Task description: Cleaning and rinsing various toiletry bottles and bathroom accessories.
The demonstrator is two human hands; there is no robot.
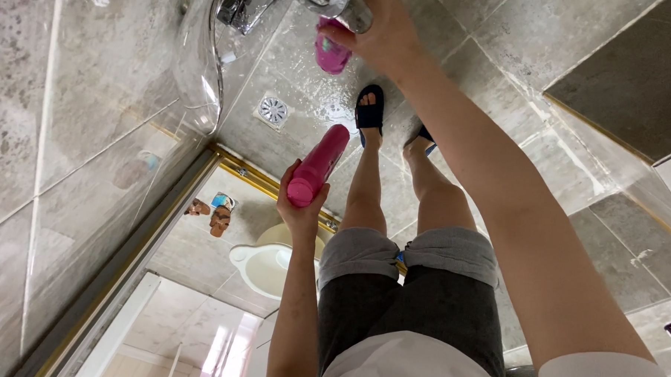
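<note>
Gripped in the left hand [301,212] is a pink bottle [318,166]. Right hand [378,31] closes on the chrome tap [336,4], its pink cap [331,53] beneath. Rinsing seems underway; turning the tap likely comes next.

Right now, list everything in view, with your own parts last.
bottle: 1, pink, in left hand
cap: 1, pink, under right hand
tap: 1, chrome, top, right hand on it
drain: 1, silver, wet floor
basin: 1, white, behind glass
sandals: brown pair, behind glass
door track: 1, gold, left
slippers: 2, navy, on feet
shorts: 1, grey
left hand: 1
right hand: 1
</note>
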